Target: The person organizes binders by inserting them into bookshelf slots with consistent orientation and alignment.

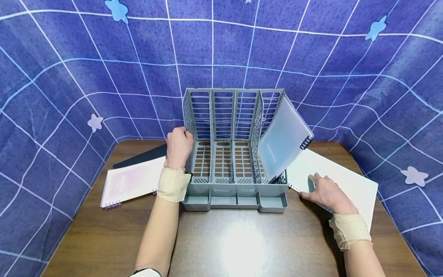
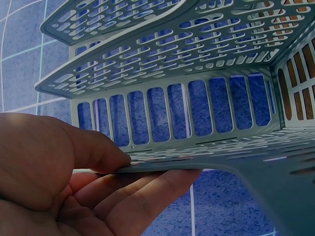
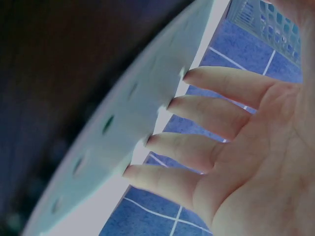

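Note:
My left hand (image 1: 179, 147) grips the left side wall of a grey-green desktop file organizer (image 1: 235, 190). The left wrist view shows the thumb on the wall's inner face and the fingers under its outer face. On the right of the table lies a pale spiral notebook (image 1: 360, 192), with my right hand (image 1: 327, 194) over its near left part. The right wrist view has the fingertips (image 3: 157, 140) touching the pale cover, fingers nearly straight; the thumb's contact cannot be made out there. A translucent blue spiral notebook (image 1: 282, 140) leans tilted in the organizer's rightmost slot.
Left of the organizer lies a pinkish-white spiral notebook (image 1: 133, 179), partly over a black flat item (image 1: 138, 157). Small open trays (image 1: 223, 200) line the organizer's front. A blue gridded cloth (image 1: 138, 77) hangs behind and beside the wooden table (image 1: 221, 242).

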`<action>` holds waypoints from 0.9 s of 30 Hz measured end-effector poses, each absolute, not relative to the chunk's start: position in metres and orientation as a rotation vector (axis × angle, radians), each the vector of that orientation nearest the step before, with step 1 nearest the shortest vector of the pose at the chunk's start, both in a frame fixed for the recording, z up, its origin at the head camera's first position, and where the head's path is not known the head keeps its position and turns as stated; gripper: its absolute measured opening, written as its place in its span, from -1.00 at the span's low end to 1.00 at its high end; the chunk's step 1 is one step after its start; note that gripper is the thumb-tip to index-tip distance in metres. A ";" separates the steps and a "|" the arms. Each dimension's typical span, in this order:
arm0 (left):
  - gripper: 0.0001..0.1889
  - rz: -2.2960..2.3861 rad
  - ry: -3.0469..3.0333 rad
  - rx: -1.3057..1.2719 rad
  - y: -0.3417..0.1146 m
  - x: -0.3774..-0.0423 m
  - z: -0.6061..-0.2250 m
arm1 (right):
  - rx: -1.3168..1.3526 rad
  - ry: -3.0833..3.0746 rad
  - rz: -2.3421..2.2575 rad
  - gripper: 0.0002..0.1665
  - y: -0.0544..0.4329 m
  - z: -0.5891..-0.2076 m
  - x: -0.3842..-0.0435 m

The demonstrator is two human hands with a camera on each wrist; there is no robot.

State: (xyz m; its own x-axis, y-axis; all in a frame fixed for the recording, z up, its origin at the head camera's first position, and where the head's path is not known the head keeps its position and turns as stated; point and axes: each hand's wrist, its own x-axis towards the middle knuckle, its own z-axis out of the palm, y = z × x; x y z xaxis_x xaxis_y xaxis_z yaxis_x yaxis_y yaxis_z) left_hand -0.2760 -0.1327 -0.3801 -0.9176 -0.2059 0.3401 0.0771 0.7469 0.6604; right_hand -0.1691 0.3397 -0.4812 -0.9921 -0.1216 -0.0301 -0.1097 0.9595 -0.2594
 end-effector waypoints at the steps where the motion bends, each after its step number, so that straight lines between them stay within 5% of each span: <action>1: -0.73 -0.989 -2.551 0.100 -0.133 -0.276 -0.380 | -0.185 3.073 -0.405 0.01 0.339 -0.481 -0.170; 21: -0.72 -0.983 -2.553 0.093 -0.134 -0.275 -0.382 | -0.296 3.148 -0.366 -0.33 0.320 -0.486 -0.167; 27: -0.74 -0.980 -2.570 0.101 -0.134 -0.275 -0.381 | -0.349 3.155 -0.341 -0.29 0.316 -0.485 -0.164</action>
